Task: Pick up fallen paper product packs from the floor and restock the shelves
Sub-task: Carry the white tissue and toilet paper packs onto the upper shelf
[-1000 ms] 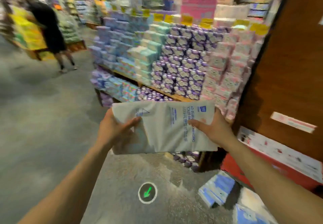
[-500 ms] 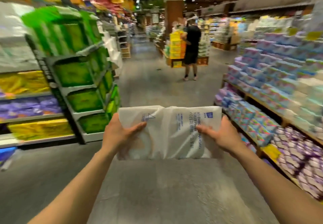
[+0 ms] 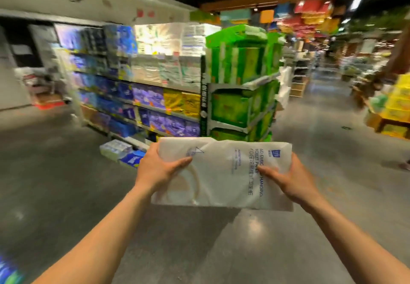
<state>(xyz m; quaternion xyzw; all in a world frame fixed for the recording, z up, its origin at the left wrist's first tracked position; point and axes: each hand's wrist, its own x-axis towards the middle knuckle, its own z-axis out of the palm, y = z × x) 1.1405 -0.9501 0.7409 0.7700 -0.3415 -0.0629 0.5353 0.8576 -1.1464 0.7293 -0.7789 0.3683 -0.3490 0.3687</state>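
White toilet paper pack [image 3: 224,173]: held level between both grips, above the grey floor [image 3: 66,184].
Left grip [image 3: 155,168]: curled round the pack's left end, thumb on top.
Right grip [image 3: 288,181]: curled round its right end, thumb on the printed face.
Beyond the left grip: two packs [image 3: 115,149] lying on the floor at the foot of the shelves [image 3: 155,106].
Beyond the held pack: green display rack [image 3: 239,84].

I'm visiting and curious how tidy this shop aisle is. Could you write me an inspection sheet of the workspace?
Surface: grey concrete floor.
Job's things: white toilet paper pack, held up; fallen white pack and fallen blue pack on the floor by the shelves.
Clutter: small dark scrap on the floor, right.
Hands: left hand grips the toilet paper pack's left end, right hand its right end.
Cables: nothing seen.
Surroundings: shelves of blue, purple, yellow packs; green end display.
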